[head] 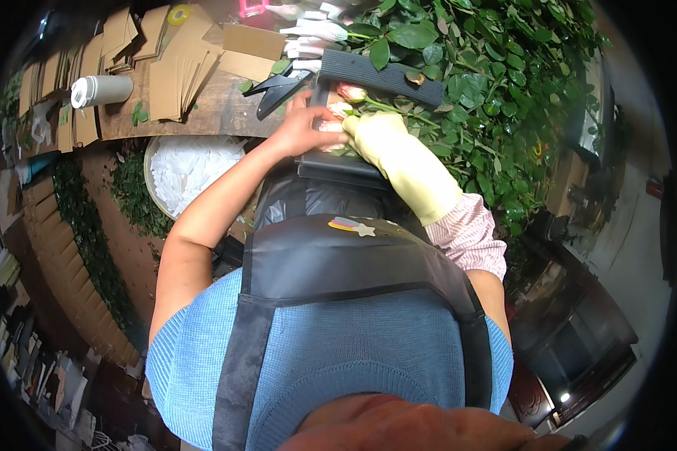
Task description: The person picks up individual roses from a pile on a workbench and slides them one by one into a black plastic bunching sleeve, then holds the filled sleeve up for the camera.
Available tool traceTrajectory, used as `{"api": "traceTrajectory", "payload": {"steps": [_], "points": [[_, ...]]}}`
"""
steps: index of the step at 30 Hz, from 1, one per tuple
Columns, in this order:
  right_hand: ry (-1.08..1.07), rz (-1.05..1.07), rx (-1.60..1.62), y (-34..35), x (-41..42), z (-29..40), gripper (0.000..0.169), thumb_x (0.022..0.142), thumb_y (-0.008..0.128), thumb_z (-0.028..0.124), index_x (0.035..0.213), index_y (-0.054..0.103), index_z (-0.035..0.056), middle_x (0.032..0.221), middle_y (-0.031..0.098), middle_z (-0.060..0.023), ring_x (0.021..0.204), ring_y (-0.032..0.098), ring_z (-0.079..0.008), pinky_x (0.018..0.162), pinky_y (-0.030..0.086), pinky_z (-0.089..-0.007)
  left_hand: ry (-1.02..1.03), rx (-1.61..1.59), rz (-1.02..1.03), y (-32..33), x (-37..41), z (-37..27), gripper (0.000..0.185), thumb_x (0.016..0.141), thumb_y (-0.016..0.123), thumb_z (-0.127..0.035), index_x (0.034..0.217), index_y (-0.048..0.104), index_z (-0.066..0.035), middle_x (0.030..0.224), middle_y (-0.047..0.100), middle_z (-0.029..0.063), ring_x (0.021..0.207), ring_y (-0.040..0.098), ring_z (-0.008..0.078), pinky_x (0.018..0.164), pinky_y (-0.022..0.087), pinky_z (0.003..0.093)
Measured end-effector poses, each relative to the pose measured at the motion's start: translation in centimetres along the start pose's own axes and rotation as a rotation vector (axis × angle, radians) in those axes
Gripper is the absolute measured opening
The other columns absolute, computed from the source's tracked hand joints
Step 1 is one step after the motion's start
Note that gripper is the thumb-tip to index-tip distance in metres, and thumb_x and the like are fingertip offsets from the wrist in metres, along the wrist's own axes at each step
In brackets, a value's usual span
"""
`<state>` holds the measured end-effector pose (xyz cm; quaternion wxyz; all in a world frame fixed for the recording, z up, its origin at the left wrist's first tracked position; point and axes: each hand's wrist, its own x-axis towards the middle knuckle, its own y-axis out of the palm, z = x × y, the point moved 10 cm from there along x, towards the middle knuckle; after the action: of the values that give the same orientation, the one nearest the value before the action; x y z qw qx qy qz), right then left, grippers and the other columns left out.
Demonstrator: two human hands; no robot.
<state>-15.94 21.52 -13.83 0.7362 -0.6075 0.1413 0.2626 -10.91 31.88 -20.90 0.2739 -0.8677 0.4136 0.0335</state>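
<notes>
Several pink roses (351, 92) lie side by side in a dark tray with ribbed sides (381, 76), their stems pointing right. My left hand (304, 128) is bare, with its thumb and fingers spread around the lower blooms at the tray's left end; how firmly it touches them cannot be told. My right hand (366, 132), in a pale yellow glove, reaches to the same blooms from the right, and its fingertips are partly hidden behind the glove's back. Beyond the tray lie rose heads in white foam net sleeves (321, 31). Black scissors or cutters (279, 90) rest left of the tray.
Cardboard pieces (175, 84) and a white lidded cup (101, 91) stand on the wooden table (225, 115). A round bin of white paper strips (192, 172) is below its edge. Leafy rose stems (485, 101) are heaped on the right. A yellow tape roll (179, 15) lies behind.
</notes>
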Motion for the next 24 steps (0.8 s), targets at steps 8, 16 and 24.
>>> {"api": "traceTrajectory", "payload": {"steps": [8,16,24], "points": [[0.295,-0.043,0.162,-2.4,-2.0,-2.9,0.034,0.103,0.054,0.042,0.122,0.069,0.0181,0.108,0.075,-0.0136,0.099,0.072,-0.0345,0.087,0.056,-0.0454,0.063,0.011,-0.119,-0.7,-0.6,-0.7,0.044,0.069,0.093,-0.040,0.100,0.078,-0.012,0.149,0.040,0.0322,0.144,0.033,0.0462,0.117,0.033,0.0496],[0.051,-0.202,0.072,-1.4,0.5,-2.2,0.021,0.098,0.062,0.033,0.108,0.069,0.0160,0.100,0.075,-0.0127,0.093,0.071,-0.0350,0.083,0.055,-0.0469,0.110,-0.151,-0.158,-0.6,-0.6,-0.3,0.068,0.073,0.091,-0.039,0.129,0.062,-0.015,0.138,0.042,0.0238,0.139,0.035,0.0406,0.118,0.031,0.0459],[0.116,-0.149,0.090,-1.4,-0.7,-1.3,0.021,0.099,0.057,0.025,0.109,0.066,0.0093,0.096,0.075,-0.0168,0.094,0.074,-0.0341,0.083,0.057,-0.0467,-0.057,-0.244,-0.225,0.3,1.0,2.3,0.049,0.072,0.091,-0.039,0.110,0.075,-0.011,0.137,0.044,0.0226,0.136,0.039,0.0391,0.117,0.033,0.0447]]}}
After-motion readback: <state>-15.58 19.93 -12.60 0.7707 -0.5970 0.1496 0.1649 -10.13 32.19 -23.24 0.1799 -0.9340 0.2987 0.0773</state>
